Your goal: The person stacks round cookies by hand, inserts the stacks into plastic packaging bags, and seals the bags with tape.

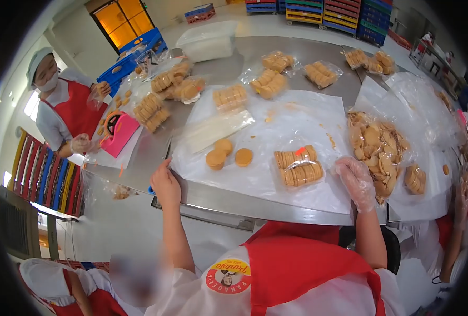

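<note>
My left hand [166,183], bare, is at the table's front edge with its fingers stretched out loosely. A small blue thing [151,190] shows beside it, too little to name. My right hand [356,183], in a clear plastic glove, rests on the white paper [234,181] with fingers extended and nothing visible in it. Just left of that hand lies a clear pack of round cookies [299,167] with an orange-red sticker. Three loose cookies [243,157] sit on the paper nearer my left hand. Flat clear bags [213,130] lie behind them.
Right of my right hand is a big bag of broken cookies [376,147] and a small pack [415,179]. More packs [268,83] stand along the back. At left, a co-worker [71,105] stands by a pink tape dispenser [121,132]. Other people are at the lower left and right.
</note>
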The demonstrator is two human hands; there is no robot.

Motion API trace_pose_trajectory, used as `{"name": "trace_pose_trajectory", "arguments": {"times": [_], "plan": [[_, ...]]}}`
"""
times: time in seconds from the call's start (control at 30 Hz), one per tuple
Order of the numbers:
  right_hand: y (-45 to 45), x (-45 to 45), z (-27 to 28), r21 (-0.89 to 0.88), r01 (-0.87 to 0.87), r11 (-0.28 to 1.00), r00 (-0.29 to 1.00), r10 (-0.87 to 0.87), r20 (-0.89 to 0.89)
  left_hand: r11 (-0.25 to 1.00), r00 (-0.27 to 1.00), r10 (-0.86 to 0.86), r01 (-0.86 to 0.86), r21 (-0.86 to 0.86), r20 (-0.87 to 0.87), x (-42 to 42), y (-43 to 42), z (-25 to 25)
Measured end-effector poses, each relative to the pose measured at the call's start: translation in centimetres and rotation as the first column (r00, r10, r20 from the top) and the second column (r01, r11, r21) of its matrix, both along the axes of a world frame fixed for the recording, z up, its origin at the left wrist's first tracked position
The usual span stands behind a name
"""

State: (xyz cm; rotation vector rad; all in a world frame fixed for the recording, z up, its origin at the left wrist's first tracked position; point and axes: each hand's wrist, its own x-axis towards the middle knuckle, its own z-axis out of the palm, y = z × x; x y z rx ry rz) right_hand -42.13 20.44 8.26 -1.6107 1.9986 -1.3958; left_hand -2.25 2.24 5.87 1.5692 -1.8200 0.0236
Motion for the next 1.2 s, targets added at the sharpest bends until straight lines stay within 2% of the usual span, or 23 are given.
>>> {"name": "trace_pose_trajectory", "arguments": {"times": [0.1, 0.2, 0.43, 0.5, 0.6, 0.63, 0.73, 0.8, 0.83, 0.9, 0.93, 1.0, 1.07, 1.13, 1.2], "plan": [[-0.2, 0.3, 0.5, -0.032, -0.005, 0.999, 0.994, 0.001, -0.108, 0.989, 0.999, -0.002, 0.008, -0.146, 0.042, 0.6, -0.4, -0.8], [-0.3, -0.2, -0.5, 0.029, -0.005, 1.0, 1.0, 0.005, -0.002, 0.965, 0.998, 0.042, -0.029, -0.261, 0.046, 0.5, -0.2, -1.0], [0.3, 0.7, 0.2, 0.019, 0.025, 1.0, 0.998, -0.024, -0.06, 0.925, 0.992, -0.074, 0.029, -0.379, -0.104, 1.3, 0.5, -1.2], [0.3, 0.6, -0.2, -0.048, -0.01, 0.999, 0.996, 0.006, -0.089, 0.926, 0.975, -0.046, -0.04, -0.376, -0.219, 1.7, 0.9, -2.0], [-0.1, 0.1, -1.4, -0.043, -0.017, 0.999, 0.989, 0.024, 0.149, 0.915, 0.92, -0.03, -0.133, -0.382, -0.391, 2.3, 2.9, -1.9], [-0.1, 0.0, -1.6, -0.033, -0.039, 0.999, 0.986, 0.044, 0.163, 0.912, 0.895, -0.038, -0.151, -0.382, -0.445, 2.7, 4.0, -2.1], [-0.2, -0.5, -1.7, -0.005, -0.109, 0.994, 0.978, 0.108, 0.176, 0.965, 0.787, -0.038, -0.131, -0.227, -0.616, 4.6, 8.7, -2.1], [-0.3, -0.7, -1.6, -0.002, -0.172, 0.985, 0.974, 0.17, 0.148, 0.981, 0.74, 0.032, -0.153, -0.121, -0.672, 5.2, 12.8, -2.2], [-0.3, -0.7, -1.9, -0.014, -0.163, 0.987, 0.969, 0.163, 0.187, 0.984, 0.713, 0.069, -0.163, -0.07, -0.698, 5.4, 14.7, -2.3], [-0.7, -0.8, -2.3, -0.027, -0.142, 0.99, 0.952, 0.144, 0.272, 0.984, 0.691, 0.069, -0.165, -0.064, -0.72, 6.3, 17.6, -3.6], [-1.1, -0.8, -2.1, -0.025, -0.139, 0.99, 0.964, 0.141, 0.226, 0.986, 0.682, 0.073, -0.16, -0.051, -0.728, 6.7, 19.0, -4.3], [-0.6, -1.2, -2.3, 0.011, -0.118, 0.993, 0.985, 0.116, 0.13, 0.975, 0.814, 0.093, -0.191, -0.113, -0.574, 6.6, 21.6, -2.9], [-0.3, -1.2, -1.9, 0.09, -0.094, 0.992, 0.994, 0.098, -0.039, 0.968, 0.906, 0.129, -0.204, -0.148, -0.404, 6.9, 23.7, -1.4], [-0.6, -2.1, -3.1, 0.043, -0.171, 0.984, 0.985, 0.17, 0.038, 0.981, 0.897, 0.111, -0.169, -0.099, -0.428, 7.1, 26.0, 0.2], [-1.0, -2.6, -3.7, 0.029, -0.161, 0.987, 0.987, 0.16, 0.013, 0.99, 0.878, 0.061, -0.112, -0.082, -0.474, 8.6, 28.3, -0.3]]}}
